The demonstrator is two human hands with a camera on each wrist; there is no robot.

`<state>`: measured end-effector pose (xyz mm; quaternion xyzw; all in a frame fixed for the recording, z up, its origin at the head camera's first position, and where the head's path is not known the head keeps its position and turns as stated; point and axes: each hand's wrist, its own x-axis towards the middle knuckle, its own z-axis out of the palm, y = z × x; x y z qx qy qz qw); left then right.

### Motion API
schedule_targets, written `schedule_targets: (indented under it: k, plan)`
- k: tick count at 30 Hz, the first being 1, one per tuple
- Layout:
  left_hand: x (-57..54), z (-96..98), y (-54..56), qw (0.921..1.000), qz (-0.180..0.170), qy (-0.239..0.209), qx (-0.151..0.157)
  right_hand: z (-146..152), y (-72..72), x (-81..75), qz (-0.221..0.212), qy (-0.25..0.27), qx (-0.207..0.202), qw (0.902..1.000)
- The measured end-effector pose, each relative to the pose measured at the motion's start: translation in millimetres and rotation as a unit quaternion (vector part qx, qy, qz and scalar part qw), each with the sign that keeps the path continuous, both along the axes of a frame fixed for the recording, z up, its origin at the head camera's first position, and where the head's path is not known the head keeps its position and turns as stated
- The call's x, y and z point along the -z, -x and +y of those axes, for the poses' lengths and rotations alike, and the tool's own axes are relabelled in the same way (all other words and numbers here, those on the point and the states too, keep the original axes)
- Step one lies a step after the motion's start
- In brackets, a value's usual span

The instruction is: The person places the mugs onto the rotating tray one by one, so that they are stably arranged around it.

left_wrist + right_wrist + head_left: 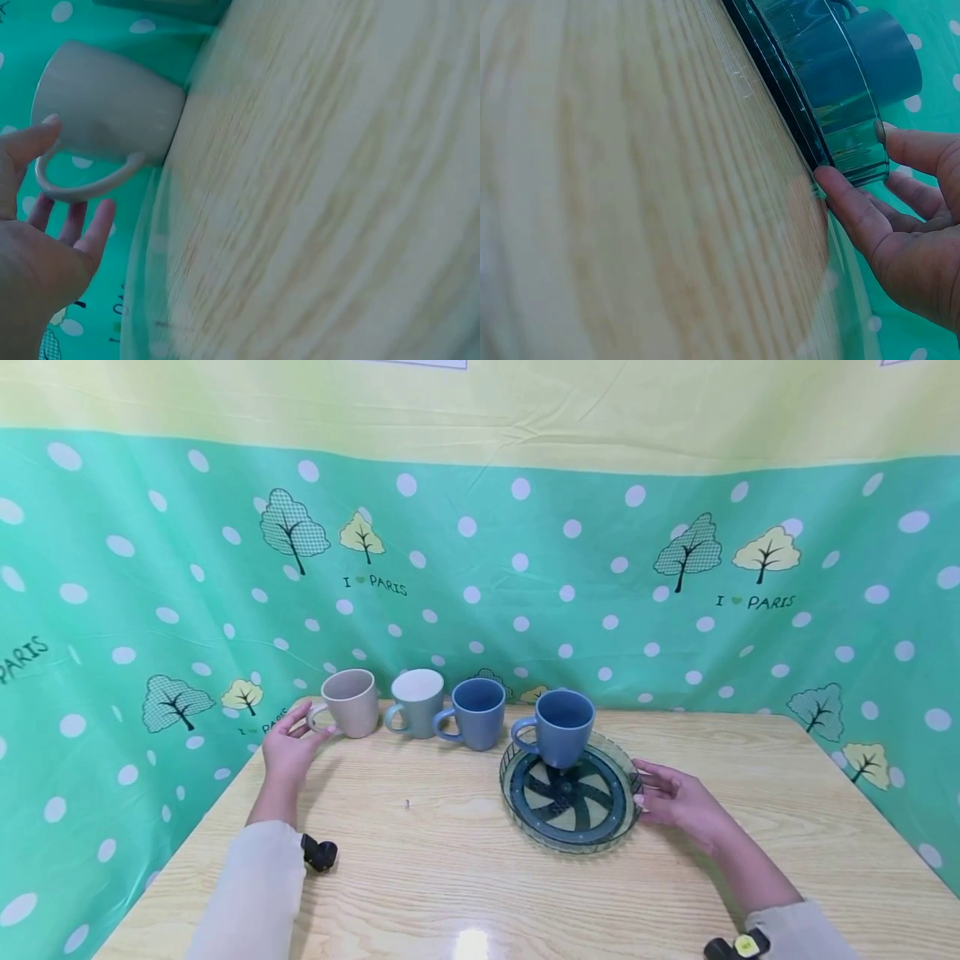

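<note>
A beige mug (356,702) stands at the far left of a row, its handle pointing toward my left hand (288,749). My left thumb and fingers spread around that handle (94,184) without closing on it. On the right lies a round clear tray (517,810) with a dark spoked base. A dark blue mug (564,727) stands on the tray's far part, handle to the left. My right hand (678,802) touches the tray's right rim with extended fingers (847,202). A grey-green mug (420,714) and a blue mug (480,714) stand between.
The wooden table (420,877) runs back to a green dotted curtain (517,585) behind the mugs. A tiny dark speck (407,803) lies left of the tray. Black wrist devices (320,853) sit at both sleeves.
</note>
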<state>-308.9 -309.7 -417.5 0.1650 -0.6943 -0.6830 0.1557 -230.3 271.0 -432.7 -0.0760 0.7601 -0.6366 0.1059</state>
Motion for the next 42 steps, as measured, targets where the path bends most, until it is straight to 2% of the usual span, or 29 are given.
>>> schedule_targets:
  k: [4,9,15,19,26,30,42]
  plan:
    - [3.4,-2.5,4.5,0.9993,-0.001,0.037,0.004,0.3,0.0,0.0,0.001,-0.002,0.000,1.0000]
    - [7.6,-4.3,10.4,0.9976,0.014,0.065,-0.018,0.9,0.6,0.5,0.000,-0.003,0.000,1.0000]
    - [11.3,-5.2,14.3,0.9959,0.020,0.077,-0.042,1.0,0.6,0.5,0.001,-0.003,-0.001,1.0000]
    - [14.3,-3.7,16.2,0.9951,0.045,0.066,-0.057,1.4,0.5,0.6,0.002,-0.004,-0.003,1.0000]
    - [16.1,-0.8,15.8,0.9948,0.078,-0.006,-0.065,1.1,1.0,1.8,0.003,-0.002,-0.003,1.0000]
    - [16.3,2.6,14.7,0.9940,0.080,-0.031,-0.067,1.8,0.9,1.9,0.003,-0.001,-0.002,1.0000]
    - [18.1,5.2,10.7,0.9910,0.079,-0.062,-0.088,0.4,1.3,1.9,0.002,-0.002,0.002,1.0000]
